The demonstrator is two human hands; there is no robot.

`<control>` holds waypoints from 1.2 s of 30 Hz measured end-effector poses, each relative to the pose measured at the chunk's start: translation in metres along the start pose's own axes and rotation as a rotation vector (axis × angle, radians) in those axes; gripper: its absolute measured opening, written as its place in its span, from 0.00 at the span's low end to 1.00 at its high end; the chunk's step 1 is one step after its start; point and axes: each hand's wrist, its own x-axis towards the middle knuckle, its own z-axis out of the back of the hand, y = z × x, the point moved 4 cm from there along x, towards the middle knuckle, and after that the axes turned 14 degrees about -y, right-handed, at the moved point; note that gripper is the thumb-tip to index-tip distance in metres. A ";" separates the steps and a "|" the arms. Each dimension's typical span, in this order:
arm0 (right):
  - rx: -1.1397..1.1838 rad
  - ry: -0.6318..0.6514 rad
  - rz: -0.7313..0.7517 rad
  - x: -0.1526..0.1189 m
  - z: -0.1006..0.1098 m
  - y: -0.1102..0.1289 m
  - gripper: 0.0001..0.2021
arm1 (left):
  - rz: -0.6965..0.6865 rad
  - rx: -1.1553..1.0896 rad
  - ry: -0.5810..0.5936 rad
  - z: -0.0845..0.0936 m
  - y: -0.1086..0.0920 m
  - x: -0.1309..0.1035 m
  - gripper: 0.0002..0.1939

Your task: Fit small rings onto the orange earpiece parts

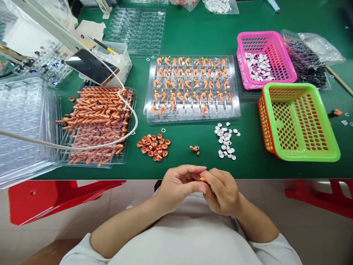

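Head view, from 1 camera worn on the person's head, directed forward and steeply downward. The torso in a pale, short-sleeved shirt (176, 239) lies closest, along the lower edge; the bare left hand (175, 187) and bare right hand (224, 191) lie just beyond. The broad, flat green tabletop (198, 36) recedes toward the upper edge, farther from the lens.

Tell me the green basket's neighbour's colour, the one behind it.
The basket is pink, clearest in the head view.
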 end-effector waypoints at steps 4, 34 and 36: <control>0.033 -0.008 -0.001 0.000 -0.001 0.001 0.18 | -0.006 -0.033 0.010 -0.001 -0.001 -0.001 0.17; 1.115 -0.300 -1.407 -0.013 -0.049 -0.017 0.17 | -1.127 0.620 -0.133 0.010 -0.038 -0.013 0.05; 1.120 -0.301 -1.417 -0.013 -0.051 -0.015 0.17 | -1.184 0.601 -0.122 0.011 -0.040 -0.016 0.06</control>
